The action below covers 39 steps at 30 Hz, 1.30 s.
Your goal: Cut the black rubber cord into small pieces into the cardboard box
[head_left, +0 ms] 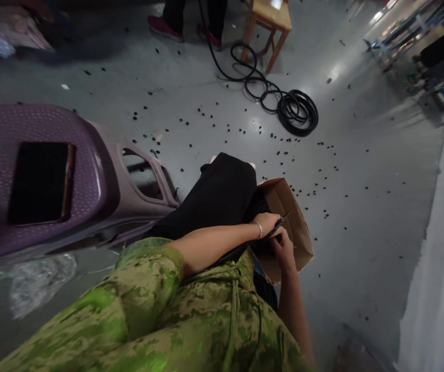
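- The grey floor (361,170) runs across the whole room, glossy in patches and dotted all over with small black rings (318,194)
- A purple plastic stool (90,170) sits at the person's left, close against the leg, with a dark phone (39,181) lying flat on its perforated seat
- The person's green camouflage top (175,320) fills the bottom of the view, and a leg in black trousers (217,196) stretches forward from it
- A coiled black cable (297,111) lies on the floor further off, trailing back toward a wooden chair (270,23) and another person's red shoes (163,26)
- A brown cardboard box (293,227) rests tilted against the lap on the right side of the black leg, its open mouth turned toward the person
- The left forearm reaches bare across the body, a thin bracelet (258,229) at the wrist, and the left hand (268,223) is closed around a slim dark tool (279,223) that points over the box edge
- The right arm comes up from below, bent at the wrist, and the right hand (284,250) sits in the box opening just under the left, fingers curled inward; I cannot tell what they hold, if anything
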### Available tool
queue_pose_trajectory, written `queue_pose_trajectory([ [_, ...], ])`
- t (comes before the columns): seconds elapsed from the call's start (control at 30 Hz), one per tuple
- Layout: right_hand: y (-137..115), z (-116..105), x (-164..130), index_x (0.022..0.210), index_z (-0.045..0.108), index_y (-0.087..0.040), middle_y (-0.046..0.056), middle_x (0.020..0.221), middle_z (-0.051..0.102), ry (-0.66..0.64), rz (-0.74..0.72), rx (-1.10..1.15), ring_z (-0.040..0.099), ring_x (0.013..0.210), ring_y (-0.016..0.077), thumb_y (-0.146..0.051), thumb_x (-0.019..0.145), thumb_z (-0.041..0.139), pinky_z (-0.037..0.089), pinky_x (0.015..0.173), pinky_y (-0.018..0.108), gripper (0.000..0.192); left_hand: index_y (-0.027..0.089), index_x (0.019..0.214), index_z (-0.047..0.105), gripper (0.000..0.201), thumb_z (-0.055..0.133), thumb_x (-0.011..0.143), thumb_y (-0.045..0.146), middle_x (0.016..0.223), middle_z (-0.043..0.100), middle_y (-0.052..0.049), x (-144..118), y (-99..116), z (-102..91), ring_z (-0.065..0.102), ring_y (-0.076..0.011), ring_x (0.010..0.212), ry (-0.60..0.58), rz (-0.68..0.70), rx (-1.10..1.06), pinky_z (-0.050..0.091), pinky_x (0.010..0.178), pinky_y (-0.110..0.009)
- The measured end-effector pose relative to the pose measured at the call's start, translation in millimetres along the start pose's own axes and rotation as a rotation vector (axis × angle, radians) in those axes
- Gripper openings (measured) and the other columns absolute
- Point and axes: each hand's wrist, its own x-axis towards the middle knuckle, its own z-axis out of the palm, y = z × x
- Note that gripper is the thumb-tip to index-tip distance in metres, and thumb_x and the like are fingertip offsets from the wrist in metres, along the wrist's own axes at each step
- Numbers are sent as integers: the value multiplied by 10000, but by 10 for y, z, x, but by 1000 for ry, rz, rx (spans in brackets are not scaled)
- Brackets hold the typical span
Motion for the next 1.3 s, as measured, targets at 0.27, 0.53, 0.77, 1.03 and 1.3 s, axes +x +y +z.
queue_pose_trajectory([
  [0.27,-86,43,-120,886,646,-194,50,871,648,391,-104,-102,570,811,180,-453,775,585,429,777,292,288,158,949,629,269,440,812,291,702,676,-6,67,-46,73,633,-125,642,-55,-105,-344,472,626,-219],
  [0.53,158,-34,-141,963,686,-179,58,879,688,453,99,18,600,789,190,-486,739,595,447,730,285,392,226,963,595,322,423,862,479,883,691,-38,20,-30,61,661,-198,830,79,-56,-34,482,698,-275],
  [0.77,378,-329,-207,981,678,-149,-10,592,579,425,251,148,473,519,127,-524,735,570,376,527,246,461,212,1014,587,299,475,836,424,954,682,-92,-82,-6,96,661,-225,837,-79,226,260,490,708,-315],
  [1.03,207,-405,-207,842,650,-155,-39,536,473,333,166,237,389,495,101,-519,735,572,316,483,226,388,259,1049,594,308,491,826,446,978,684,-68,-64,-35,147,655,-210,859,-174,312,285,484,720,-299],
  [1.3,100,-370,-191,725,617,-180,-27,539,490,261,150,129,427,532,119,-536,743,550,350,512,238,362,273,1036,595,304,518,808,460,977,690,-43,-67,-47,158,653,-199,867,-183,300,230,481,743,-285],
])
